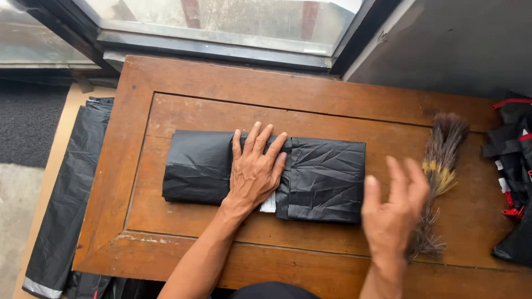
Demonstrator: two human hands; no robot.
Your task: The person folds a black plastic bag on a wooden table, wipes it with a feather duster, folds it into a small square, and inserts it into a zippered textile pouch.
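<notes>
Left hand (255, 171) flat on folded black fabric (327, 177); right hand (394, 213) beside, open.

a wooden table (183, 77) with a raised border and a sunken centre panel fills most of the view, its varnish worn pale along the near left edge. on its right side lies a small feather duster (440, 166), brown bristles fanned at the far end, a yellow tuft midway, frayed at the near end. at the far right edge sits a heap of black fabric with red clips (515, 160). left of the table, a long black plastic sheet (69, 194) hangs down toward the floor. beyond the far edge runs a dark-framed window (221, 33); a grey wall (454, 44) stands far right. a dark mat (27, 122) lies far left.
</notes>
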